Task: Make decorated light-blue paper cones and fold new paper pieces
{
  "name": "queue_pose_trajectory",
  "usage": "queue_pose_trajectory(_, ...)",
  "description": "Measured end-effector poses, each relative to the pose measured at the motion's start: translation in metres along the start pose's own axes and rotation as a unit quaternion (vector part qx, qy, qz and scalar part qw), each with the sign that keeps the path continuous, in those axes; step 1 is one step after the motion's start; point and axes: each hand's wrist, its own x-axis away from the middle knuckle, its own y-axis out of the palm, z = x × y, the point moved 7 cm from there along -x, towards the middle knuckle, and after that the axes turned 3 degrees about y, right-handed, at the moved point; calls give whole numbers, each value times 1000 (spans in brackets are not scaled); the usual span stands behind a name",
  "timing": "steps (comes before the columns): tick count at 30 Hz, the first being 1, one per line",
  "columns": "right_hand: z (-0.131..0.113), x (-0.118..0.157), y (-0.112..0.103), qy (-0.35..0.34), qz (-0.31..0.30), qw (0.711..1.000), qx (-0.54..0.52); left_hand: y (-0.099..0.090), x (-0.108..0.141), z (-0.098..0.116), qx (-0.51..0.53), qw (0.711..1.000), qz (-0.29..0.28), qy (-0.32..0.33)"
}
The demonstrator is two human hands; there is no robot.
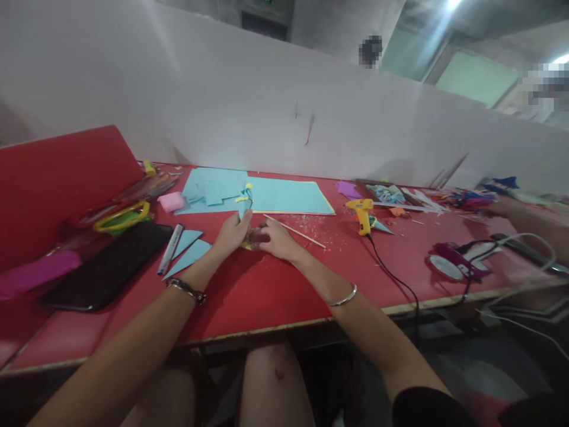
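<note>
1. Red table [267,296]: under everything I'm working with.
2. Blue sheets [284,196]: 11 to 1 o'clock from my hands.
3. Left hand [231,234]: closed, pinching the blue paper piece.
4. Right hand [278,239]: fingers curled near a small yellowish bit, blurred; can't tell if I'm gripping.
5. Yellow glue gun [362,216]: 3 o'clock, corded.
6. Blue triangles [190,259]: 9 o'clock, beside marker [170,249].
7. Blue paper piece [243,207]: yellow trim, upright at my left fingertips, 12 o'clock.
8. Thin stick [300,232]: 3 o'clock, just beside my right hand.
</note>
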Motion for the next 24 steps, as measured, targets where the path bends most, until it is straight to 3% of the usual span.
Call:
queue_pose_trajectory(9, 13, -9, 12, 35, -11, 999, -34, -1, -3, -6, 22, 999, 22, -12)
queue_pose_trajectory(16, 7, -10, 10, 15, -14, 998, -53, -1, -1, -3, -9, 1000, 25, -7)
queue_pose_trajectory(24, 6, -8, 10, 44, -27, 997, -55, 1, 1, -1, -33, 999, 17, 1)
